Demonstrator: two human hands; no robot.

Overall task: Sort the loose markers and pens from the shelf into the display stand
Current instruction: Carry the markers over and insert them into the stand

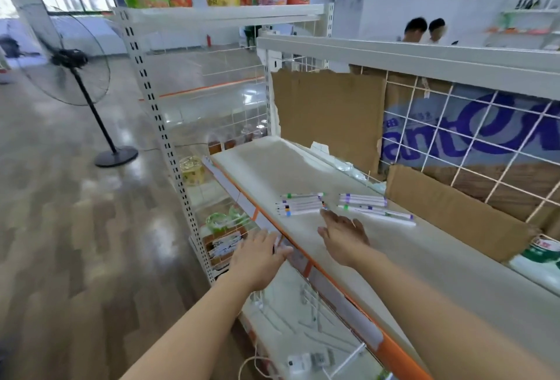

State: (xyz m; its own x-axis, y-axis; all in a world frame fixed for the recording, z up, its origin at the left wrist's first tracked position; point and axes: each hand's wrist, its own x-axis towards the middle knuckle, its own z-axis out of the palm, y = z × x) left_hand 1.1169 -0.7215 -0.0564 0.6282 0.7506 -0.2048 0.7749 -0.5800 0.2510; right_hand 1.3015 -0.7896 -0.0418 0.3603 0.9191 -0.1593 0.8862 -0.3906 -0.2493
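Note:
Two loose groups of white markers lie on the pale shelf (272, 167). The left group (303, 204) has coloured bands in green, black, orange and blue; the right group (372, 205) has purple and green caps. My right hand (344, 235) reaches over the shelf with fingers straight, its fingertips just short of the left group, holding nothing. At the shelf's orange front edge my left hand (259, 254) hovers with fingers extended, also empty. A brown holder with white pens (225, 244) stands on the lower level, left of my left hand.
Torn cardboard (330, 113) and a wire grid back the shelf. A cardboard piece (448, 213) lies at the right. Snack packs sit on the top shelf (218, 14). A standing fan (78, 76) is on the floor at left. Two people stand far behind.

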